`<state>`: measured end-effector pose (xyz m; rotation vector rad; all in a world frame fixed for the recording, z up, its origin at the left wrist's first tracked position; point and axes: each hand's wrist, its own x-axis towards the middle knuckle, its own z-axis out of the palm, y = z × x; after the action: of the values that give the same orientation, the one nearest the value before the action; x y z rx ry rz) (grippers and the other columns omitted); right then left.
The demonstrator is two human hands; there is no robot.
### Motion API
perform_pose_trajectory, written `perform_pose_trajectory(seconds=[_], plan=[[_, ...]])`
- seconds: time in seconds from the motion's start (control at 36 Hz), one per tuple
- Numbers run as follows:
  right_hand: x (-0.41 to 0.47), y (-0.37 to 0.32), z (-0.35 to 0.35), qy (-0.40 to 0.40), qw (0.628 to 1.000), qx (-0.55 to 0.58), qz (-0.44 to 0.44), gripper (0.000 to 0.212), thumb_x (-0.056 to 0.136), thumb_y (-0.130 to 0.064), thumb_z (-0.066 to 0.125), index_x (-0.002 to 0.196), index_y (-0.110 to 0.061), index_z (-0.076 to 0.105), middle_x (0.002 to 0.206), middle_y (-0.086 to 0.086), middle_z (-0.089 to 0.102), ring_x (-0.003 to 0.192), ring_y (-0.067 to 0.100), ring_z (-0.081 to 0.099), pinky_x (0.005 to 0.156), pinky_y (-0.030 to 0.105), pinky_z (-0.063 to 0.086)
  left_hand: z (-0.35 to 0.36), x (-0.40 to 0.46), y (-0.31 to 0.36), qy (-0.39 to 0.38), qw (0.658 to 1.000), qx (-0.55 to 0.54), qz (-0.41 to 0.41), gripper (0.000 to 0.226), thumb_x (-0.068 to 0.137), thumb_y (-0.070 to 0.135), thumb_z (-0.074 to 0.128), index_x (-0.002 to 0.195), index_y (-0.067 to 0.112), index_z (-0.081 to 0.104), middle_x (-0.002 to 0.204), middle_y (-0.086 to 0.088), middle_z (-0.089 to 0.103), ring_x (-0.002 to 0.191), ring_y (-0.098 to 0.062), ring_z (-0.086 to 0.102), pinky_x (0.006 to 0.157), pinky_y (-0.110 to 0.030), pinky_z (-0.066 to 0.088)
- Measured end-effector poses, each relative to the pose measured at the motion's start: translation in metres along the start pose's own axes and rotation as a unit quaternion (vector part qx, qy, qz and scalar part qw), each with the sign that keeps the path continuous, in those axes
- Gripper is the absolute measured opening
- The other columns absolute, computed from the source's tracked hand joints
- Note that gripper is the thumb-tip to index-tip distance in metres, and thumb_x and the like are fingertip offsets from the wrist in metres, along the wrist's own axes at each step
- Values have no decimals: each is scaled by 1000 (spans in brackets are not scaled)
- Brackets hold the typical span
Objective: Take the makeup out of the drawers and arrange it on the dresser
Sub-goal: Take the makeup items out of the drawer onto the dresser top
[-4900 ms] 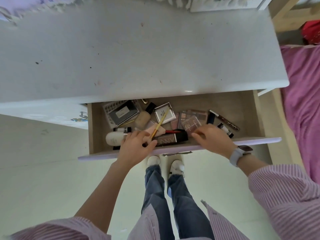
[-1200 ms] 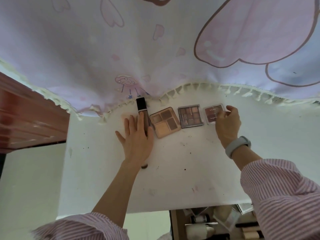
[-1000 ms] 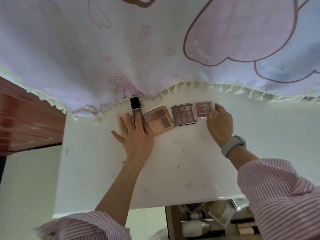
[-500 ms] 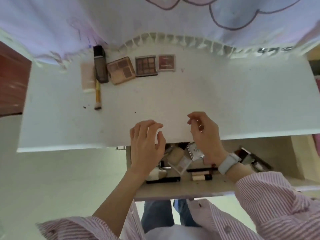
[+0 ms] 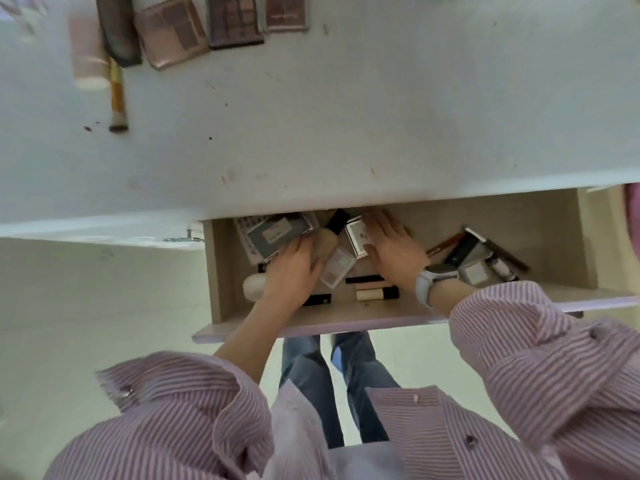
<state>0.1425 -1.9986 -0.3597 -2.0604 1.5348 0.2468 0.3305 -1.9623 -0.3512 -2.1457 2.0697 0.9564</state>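
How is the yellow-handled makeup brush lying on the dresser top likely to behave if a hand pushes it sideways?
The makeup brush looks thin and probably light, so it should slide easily. Its handle seems round, so it may roll. The bristle end would likely bend.

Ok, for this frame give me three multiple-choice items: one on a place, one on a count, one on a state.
1. Where are both hands?
A. on the dresser top
B. inside the open drawer
C. at the person's sides

2. How many flat palettes lie in the row on the dresser top?
A. one
B. three
C. six

3. What state is the drawer in?
A. pulled open, still holding makeup
B. shut
C. open and emptied

Answers:
1 B: the left hand and right hand reach among items in the drawer.
2 B: three palettes sit side by side on the dresser top.
3 A: tubes and boxes still lie inside.
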Motion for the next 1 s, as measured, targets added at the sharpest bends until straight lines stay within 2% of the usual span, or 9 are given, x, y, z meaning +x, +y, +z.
perform_pose_trajectory(seconds=[0.14,0.25,0.39,0.5,0.64,0.81,0.86,0.94,1.0], plan=[[8,-1,2,-6,999,-34,38,67,87,-32,56,143,-14,23,142,14,27,129,32,27,95,44,36,13,18,16,6,999,12,-52,56,92,33,52,138,8,33,133,-18,41,114,-38,48,87,-45,40],[6,1,-1,-53,997,-40,48,65,81,-38,65,133,-9,37,135,15,29,123,34,32,94,42,37,19,23,19,-26,998,29,-55,54,88,28,58,133,7,38,132,-19,37,114,-38,46,90,-45,40],[-6,17,-5,-74,996,-41,7,49,83,-31,62,120,-4,46,138,13,31,124,31,33,97,40,33,21,17,10,-56,998,-4,6,53,79,23,66,128,12,49,133,-14,38,121,-33,42,96,-42,42],[-18,34,-15,-60,997,-30,-25,39,88,-30,55,121,-10,47,139,9,36,125,27,37,98,37,32,21,14,2,-93,992,52,73,52,78,27,67,125,11,52,144,-4,33,129,-27,29,102,-41,37],[-28,47,-25,-98,993,6,-60,40,91,-22,53,127,-9,44,145,8,33,137,23,25,106,37,31,18,17,9,-136,964,149,173,47,77,16,64,122,19,51,153,7,18,139,-19,15,108,-40,27],[-27,46,-32,-134,990,10,-30,40,91,-24,51,125,-6,39,151,5,18,131,26,33,82,28,39,27,26,14,-163,933,234,218,54,87,13,52,138,16,34,157,0,9,144,-23,4,113,-47,18],[-23,46,-29,-135,990,3,-42,48,91,-25,51,133,-10,33,154,3,11,137,25,24,87,30,39,25,23,17,-146,928,251,232,53,83,9,59,133,13,42,154,-7,20,142,-27,18,109,-48,27],[-15,49,-23,-141,988,-7,-60,64,89,-26,51,143,-19,18,157,-1,-1,144,19,-2,108,36,28,20,19,18,-116,909,321,240,55,42,11,85,94,17,68,121,-12,62,104,-34,61,73,-46,52],[-10,51,-22,-143,988,-7,-57,63,87,-26,53,142,-19,22,156,-1,3,144,20,-1,109,36,26,22,19,11,-93,912,324,234,57,32,13,86,86,20,68,107,-12,66,88,-35,65,66,-43,51]])
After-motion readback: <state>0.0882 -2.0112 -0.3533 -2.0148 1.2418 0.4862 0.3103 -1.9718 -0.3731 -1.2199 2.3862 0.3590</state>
